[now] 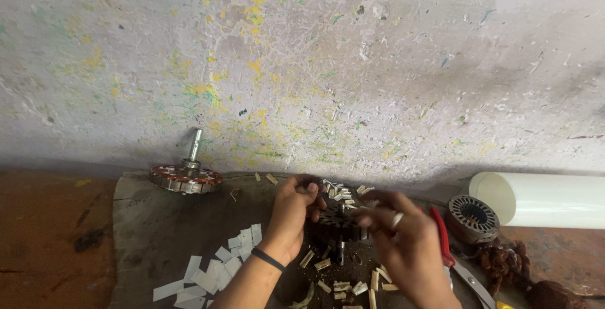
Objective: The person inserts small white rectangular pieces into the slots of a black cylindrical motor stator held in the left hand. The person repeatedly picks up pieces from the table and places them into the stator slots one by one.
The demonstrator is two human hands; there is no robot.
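My left hand (293, 213) grips the near left side of a dark slotted motor stator (337, 222) that stands on a grey mat (157, 227). A black band sits on that wrist. My right hand (403, 240) is blurred, with a ring on one finger, and its fingertips pinch at the stator's top right edge. Whether it holds a small piece there is unclear. Pale paper strips stick up out of the stator's slots (343, 194).
A wound stator with a shaft (186, 177) stands at the mat's far left. Cut white paper pieces (214, 271) lie near left. Short tan strips (343, 284) litter the front. Red-handled scissors (444, 240), an empty stator (471, 217), a white roll (542, 199) and tangled copper wire (501, 262) lie right. A paint-flecked wall stands behind.
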